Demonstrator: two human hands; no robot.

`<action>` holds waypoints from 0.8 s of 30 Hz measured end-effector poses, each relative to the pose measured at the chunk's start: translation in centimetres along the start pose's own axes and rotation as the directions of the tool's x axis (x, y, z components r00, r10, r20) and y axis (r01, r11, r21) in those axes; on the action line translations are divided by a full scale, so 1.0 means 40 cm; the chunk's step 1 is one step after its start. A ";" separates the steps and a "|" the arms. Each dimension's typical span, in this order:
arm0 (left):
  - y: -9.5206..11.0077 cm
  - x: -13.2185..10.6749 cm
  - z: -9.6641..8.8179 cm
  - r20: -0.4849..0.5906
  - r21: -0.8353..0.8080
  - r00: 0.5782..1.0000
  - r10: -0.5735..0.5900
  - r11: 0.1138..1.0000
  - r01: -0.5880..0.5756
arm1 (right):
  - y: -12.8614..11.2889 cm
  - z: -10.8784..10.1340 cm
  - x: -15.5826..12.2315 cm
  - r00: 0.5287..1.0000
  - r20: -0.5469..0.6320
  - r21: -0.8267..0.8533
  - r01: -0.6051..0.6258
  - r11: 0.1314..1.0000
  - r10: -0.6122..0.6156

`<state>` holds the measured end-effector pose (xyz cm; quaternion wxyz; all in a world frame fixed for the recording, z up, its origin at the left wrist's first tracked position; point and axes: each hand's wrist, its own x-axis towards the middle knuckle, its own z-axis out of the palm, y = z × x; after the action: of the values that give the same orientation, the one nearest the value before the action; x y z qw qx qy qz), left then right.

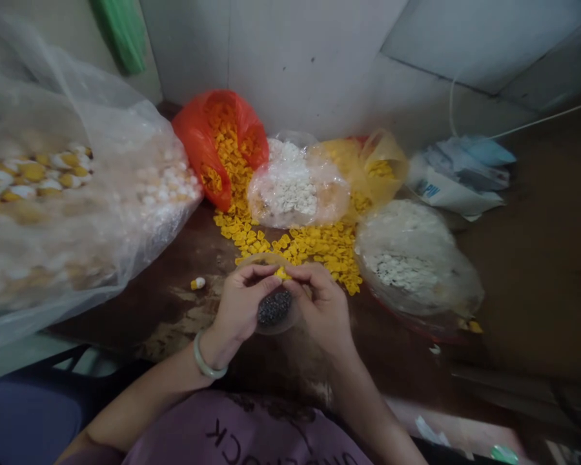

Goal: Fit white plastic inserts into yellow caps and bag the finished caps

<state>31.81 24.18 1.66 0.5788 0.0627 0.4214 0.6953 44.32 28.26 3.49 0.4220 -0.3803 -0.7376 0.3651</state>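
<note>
A small yellow plastic piece (283, 273) is pinched between the fingertips of my left hand (246, 298) and my right hand (322, 305). Both hands are closed on it, above a round bowl (290, 321) of small dark bits (274, 307). My fingers partly hide the bowl. Just beyond my hands lies a spread of loose yellow pieces (319, 248) on the dark table. One small white-and-yellow piece (198, 283) lies alone to the left of my left hand.
A big clear bag (126, 245) of white-and-yellow pieces fills the left. Behind stand a red bag (188, 123) spilling yellow pieces, a clear bag (295, 187) of white pieces and a yellow bag (382, 152). Another clear bag (416, 258) and some packets (465, 171) are at right.
</note>
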 end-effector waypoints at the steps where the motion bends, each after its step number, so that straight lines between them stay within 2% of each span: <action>1: 0.000 -0.001 -0.002 0.001 -0.013 1.000 -0.011 1.000 0.011 | -0.001 0.004 -0.003 1.000 -0.013 -0.024 0.028 0.999 -0.028; 5: 0.001 -0.005 -0.005 0.022 -0.029 1.000 -0.004 1.000 0.005 | 0.003 0.026 -0.019 0.998 -0.045 -0.026 0.045 0.999 -0.046; 8: -0.002 -0.008 -0.005 0.023 -0.023 0.997 0.076 0.997 -0.076 | 0.015 0.051 -0.033 0.999 0.000 0.208 -0.050 0.977 0.051; 11: -0.011 -0.012 -0.007 0.056 0.020 0.978 0.203 0.979 -0.205 | 0.020 0.079 -0.041 0.982 0.034 0.507 -0.176 0.844 0.184; 14: -0.023 -0.014 -0.014 0.117 0.069 0.939 0.325 0.940 -0.334 | 0.015 0.095 -0.041 0.968 0.066 0.678 -0.223 0.701 0.244; 17: -0.028 -0.013 -0.023 0.171 0.133 0.885 0.433 0.880 -0.456 | 0.007 0.099 -0.034 0.963 0.075 0.744 -0.228 0.628 0.260; 21: -0.024 -0.004 -0.029 0.234 0.206 0.813 0.534 0.790 -0.578 | 0.005 0.112 -0.026 0.958 0.045 0.783 -0.209 0.586 0.282; 22: -0.024 -0.002 -0.029 0.236 0.214 0.810 0.537 0.784 -0.583 | 0.006 0.116 -0.025 0.958 0.036 0.786 -0.202 0.584 0.283; 24: -0.025 0.001 -0.027 0.217 0.205 0.829 0.515 0.807 -0.554 | 0.011 0.122 -0.026 0.962 0.026 0.776 -0.192 0.601 0.273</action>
<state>31.92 23.64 0.31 0.3760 0.3067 0.4286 0.7621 40.40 26.49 0.91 0.5270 -0.2727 -0.4333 0.6784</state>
